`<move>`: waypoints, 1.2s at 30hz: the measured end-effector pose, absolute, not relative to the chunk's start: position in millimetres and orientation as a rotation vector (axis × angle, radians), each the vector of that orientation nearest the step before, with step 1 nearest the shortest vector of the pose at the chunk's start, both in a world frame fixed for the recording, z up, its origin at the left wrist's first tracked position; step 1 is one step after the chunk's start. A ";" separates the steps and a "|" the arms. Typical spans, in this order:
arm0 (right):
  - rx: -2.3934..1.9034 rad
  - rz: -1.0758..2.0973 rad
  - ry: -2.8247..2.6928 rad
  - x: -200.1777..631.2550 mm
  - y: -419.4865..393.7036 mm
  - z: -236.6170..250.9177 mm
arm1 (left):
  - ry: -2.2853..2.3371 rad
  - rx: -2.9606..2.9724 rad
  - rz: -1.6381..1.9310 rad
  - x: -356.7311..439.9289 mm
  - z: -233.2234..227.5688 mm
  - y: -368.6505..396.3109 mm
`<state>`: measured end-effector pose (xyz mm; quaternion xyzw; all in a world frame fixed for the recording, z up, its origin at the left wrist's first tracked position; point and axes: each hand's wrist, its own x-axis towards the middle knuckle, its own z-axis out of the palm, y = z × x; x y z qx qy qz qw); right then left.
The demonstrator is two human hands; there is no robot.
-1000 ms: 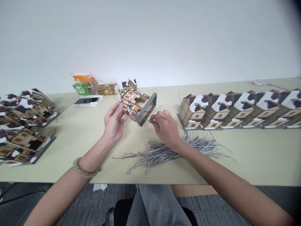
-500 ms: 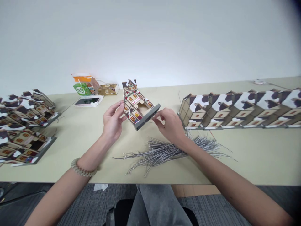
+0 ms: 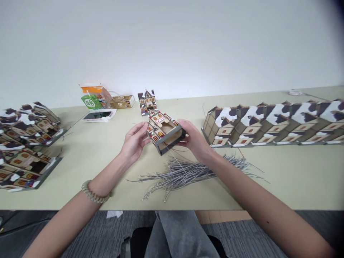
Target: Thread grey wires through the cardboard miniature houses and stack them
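Note:
A small decorated model house [image 3: 163,129] is held tilted above the table, its hollow underside partly facing me. My left hand [image 3: 134,141] grips its left side between thumb and fingers. On the right edge, near the grey base, my right hand [image 3: 194,138] is closed on the same house. A thin wire hangs out of the open base. Below the house lies a loose bundle of grey wires [image 3: 188,173] with small beads or bulbs at their ends.
Several matching houses stand in a row [image 3: 268,125] at right, and more [image 3: 29,161] sit at left. Behind the held house stands a smaller house [image 3: 147,102]. A phone [image 3: 98,115], snack packages [image 3: 94,98] and a house-printed box [image 3: 122,101] are at the back left.
The house has tipped so its hollow underside shows, and a wire now hangs from it. My right hand has gone from pinching near the base to gripping the house's right side.

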<state>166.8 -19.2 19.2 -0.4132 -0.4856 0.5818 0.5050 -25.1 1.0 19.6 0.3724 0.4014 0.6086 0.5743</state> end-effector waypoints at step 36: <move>-0.995 1.269 -1.092 163.5 -21.5 19.6 | 1.075 1.332 1.434 -46.8 21.8 10.5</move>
